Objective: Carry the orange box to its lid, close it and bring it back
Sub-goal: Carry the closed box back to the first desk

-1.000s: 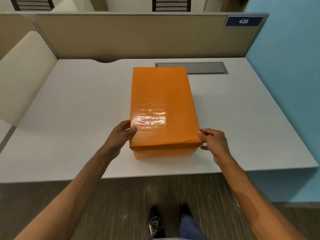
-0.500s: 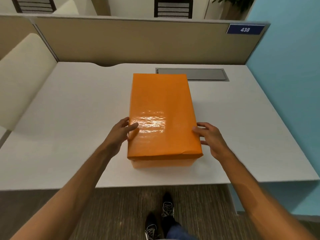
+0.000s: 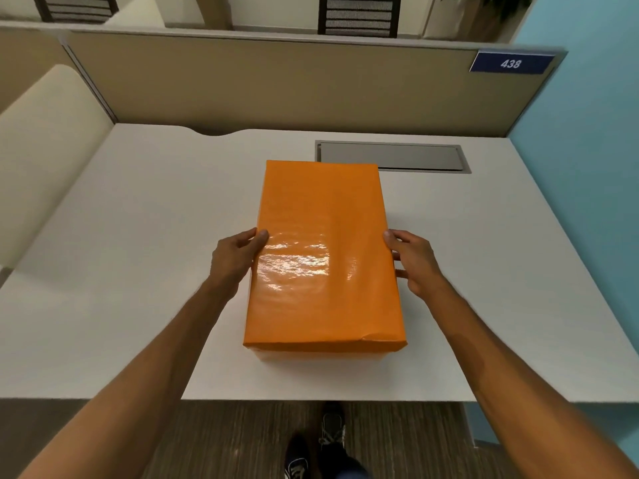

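The orange box (image 3: 321, 219) stands on the white desk (image 3: 138, 236) with its glossy orange lid (image 3: 321, 299) on top, covering it. My left hand (image 3: 235, 261) presses against the lid's left long edge, thumb on top. My right hand (image 3: 413, 261) holds the right long edge, fingers along the side. Both hands sit about midway along the box. The box's lower body shows only as a pale strip at the near end.
A grey cable hatch (image 3: 392, 156) is set in the desk behind the box. Beige partition walls (image 3: 276, 84) close the back and left. A blue wall (image 3: 587, 167) stands on the right with a sign reading 438 (image 3: 510, 63). My feet (image 3: 318, 451) are below the desk edge.
Both hands have slid forward along the lid's long edges from the near corners to about the middle. My view has moved closer to the desk.
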### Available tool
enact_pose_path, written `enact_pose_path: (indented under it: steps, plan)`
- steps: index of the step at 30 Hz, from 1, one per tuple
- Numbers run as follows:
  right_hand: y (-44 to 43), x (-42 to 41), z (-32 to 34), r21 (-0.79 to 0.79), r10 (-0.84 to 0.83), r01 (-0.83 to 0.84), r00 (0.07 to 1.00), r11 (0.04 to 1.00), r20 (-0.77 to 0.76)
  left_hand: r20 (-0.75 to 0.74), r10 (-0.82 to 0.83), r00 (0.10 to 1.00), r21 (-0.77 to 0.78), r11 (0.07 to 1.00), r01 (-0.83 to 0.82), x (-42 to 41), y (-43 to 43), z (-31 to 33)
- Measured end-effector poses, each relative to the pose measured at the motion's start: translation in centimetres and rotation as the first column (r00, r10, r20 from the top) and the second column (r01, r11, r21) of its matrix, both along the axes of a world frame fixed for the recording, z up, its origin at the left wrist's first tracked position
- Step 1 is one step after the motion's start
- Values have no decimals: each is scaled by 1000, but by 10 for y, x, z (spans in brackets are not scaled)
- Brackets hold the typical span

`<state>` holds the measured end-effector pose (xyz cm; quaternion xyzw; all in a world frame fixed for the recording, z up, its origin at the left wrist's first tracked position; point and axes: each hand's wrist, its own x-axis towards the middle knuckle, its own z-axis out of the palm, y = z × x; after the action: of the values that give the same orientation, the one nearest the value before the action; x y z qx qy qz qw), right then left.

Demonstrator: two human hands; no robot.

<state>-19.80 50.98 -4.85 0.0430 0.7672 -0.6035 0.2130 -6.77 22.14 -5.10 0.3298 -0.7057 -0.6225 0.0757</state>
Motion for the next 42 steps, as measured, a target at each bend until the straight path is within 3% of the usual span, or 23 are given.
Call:
enact_pose_path:
  steps: [8, 11, 16, 21, 32, 42]
  plan:
    - [2, -19, 1, -36, 7, -3, 995, 999, 102, 14, -18, 1000, 51, 999, 17, -13, -17, -8]
    - [-10, -40, 3, 2, 8, -8, 999, 1000, 36, 54, -54, 997, 110, 993, 48, -35, -28, -5]
    - [-45, -85, 17, 105, 22, -13, 996, 994, -81, 59, -99, 993, 79, 992, 94, -82, -38, 14]
    - [-57, -113, 9, 127, -29, 36, 998, 991, -51, 82, 24, 996, 41, 999, -28, -104, -45, 13]
    - [-59, -124, -2, 117, -106, 100, 993, 988, 45, 85, 54, 995, -1, 999, -55, -108, -50, 0]
    - [-41, -87, 17, 246, 147, -103, 974, 964, -170, 69, -67, 995, -158, 984, 77, -73, -31, 25]
